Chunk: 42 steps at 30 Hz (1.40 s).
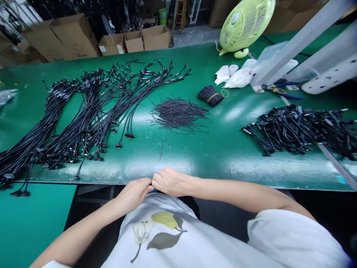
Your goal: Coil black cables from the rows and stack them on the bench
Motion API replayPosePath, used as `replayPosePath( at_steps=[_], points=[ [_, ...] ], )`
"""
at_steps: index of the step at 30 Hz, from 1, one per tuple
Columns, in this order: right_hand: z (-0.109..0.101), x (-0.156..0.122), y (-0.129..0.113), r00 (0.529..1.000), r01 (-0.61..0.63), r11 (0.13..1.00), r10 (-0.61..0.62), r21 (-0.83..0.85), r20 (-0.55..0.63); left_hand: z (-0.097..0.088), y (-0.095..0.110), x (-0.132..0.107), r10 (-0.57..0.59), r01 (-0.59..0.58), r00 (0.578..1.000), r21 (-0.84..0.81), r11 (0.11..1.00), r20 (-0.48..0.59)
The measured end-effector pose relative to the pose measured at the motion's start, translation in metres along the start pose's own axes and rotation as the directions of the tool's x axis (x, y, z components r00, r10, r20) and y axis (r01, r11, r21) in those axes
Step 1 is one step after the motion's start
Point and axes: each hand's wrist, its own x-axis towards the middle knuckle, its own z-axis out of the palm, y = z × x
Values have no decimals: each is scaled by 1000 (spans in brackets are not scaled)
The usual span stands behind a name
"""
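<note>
My left hand [135,190] and my right hand [170,181] meet at the table's front edge, close against my shirt. Both have their fingers curled and pressed together. Whatever is between them is hidden by the fingers; only a small dark and blue bit shows below. Just beyond the hands, a single thin black tie [161,149] lies on the green table [195,160]. Farther off is a loose pile of thin black ties [178,113]. Left of it, long black cables [92,111] with connectors at their ends are spread in bunches.
A bundle of black ties [209,95] with a yellow band lies behind the pile. Coiled black cables [301,128] are heaped at right. Pliers [284,91], white rolls [240,76], a slanted grey post [301,41] and a green fan [245,26] stand or lie beyond.
</note>
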Motion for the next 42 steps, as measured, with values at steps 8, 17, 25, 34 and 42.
replayPosePath(
  at_steps=[8, 17, 25, 34, 42],
  points=[
    [-10, 0, 74, 990, -139, 894, 134, 426, 42, 8, -5, 22, -158, 115, 987, -519, 847, -39],
    [31, -87, 255, 322, -844, 399, 911, 358, -258, 8, -15, 26, -351, 31, 928, -918, 396, -121],
    [6, -92, 227, 225, -927, 302, 922, 221, -316, 12, -8, 32, -303, 18, 950, -953, 302, -78],
    [-18, -112, 204, 168, -967, 215, 941, 137, -294, 17, -1, 22, -221, -18, 971, -947, 322, -93],
    [-19, -64, 121, 200, -839, 279, 956, 468, -213, 20, 13, 19, -189, -67, 973, -949, 309, -130]
  ],
)
